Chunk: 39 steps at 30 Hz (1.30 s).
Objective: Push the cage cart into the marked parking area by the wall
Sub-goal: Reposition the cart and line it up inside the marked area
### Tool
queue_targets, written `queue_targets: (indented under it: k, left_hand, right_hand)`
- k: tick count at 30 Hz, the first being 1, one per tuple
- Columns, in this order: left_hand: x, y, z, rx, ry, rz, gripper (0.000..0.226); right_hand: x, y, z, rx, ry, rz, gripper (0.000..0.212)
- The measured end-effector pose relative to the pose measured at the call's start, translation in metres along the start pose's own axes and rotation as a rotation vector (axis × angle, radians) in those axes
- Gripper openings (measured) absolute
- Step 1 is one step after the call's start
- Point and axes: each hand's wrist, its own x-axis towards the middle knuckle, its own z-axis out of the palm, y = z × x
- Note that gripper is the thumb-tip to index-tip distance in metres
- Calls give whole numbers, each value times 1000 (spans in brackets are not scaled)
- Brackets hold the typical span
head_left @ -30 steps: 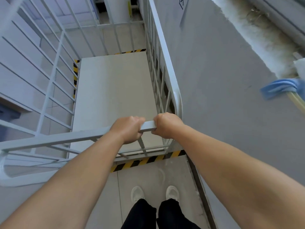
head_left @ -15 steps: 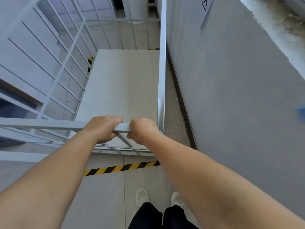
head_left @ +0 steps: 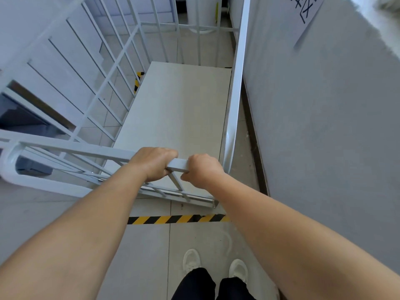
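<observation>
Cage cart (head_left: pixel 179 118) now further past striped tape (head_left: pixel 177 219), right side close along wall (head_left: pixel 324 126). Left hand (head_left: pixel 154 162), right hand (head_left: pixel 202 171) clenched on rear top rail. Rigid steel, empty, likely rolls easily.

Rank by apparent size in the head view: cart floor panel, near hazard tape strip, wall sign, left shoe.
1. cart floor panel
2. near hazard tape strip
3. wall sign, cut off by the frame, and left shoe: too alike to rank.

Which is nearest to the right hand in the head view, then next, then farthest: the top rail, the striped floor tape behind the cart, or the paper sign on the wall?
1. Top rail: gripped by the right hand.
2. Striped floor tape: on the floor below, toward the feet.
3. Paper sign: high on the wall, ahead right.
</observation>
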Motion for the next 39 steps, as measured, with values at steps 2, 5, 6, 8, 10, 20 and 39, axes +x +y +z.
queue_targets:
  k: [2, 5, 6, 8, 10, 20, 39]
  left_hand:
    - [-1, 2, 0, -31, 9, -12, 22]
    - [-2, 4, 0, -78, 27, -34, 42]
    - [-2, 6, -1, -90, 35, -35, 47]
    - [-5, 12, -2, -124, 53, -33, 51]
    - [-7, 23, -3, -161, 66, -31, 54]
    - [22, 103, -16, -266, 7, -158, 47]
    - [44, 132, -19, -121, -73, -353, 63]
  right_hand:
    - [-3, 1, -4, 10, -22, -30, 37]
    - [-6, 3, -12, -44, -42, -76, 56]
    - [-6, 6, -15, -71, -38, -79, 60]
    - [-6, 12, -21, -113, -8, -86, 61]
    - [-5, 21, -29, -163, 24, -116, 59]
    - [14, 78, -66, -342, 245, -309, 34]
    - [49, 88, -75, -757, 21, -447, 56]
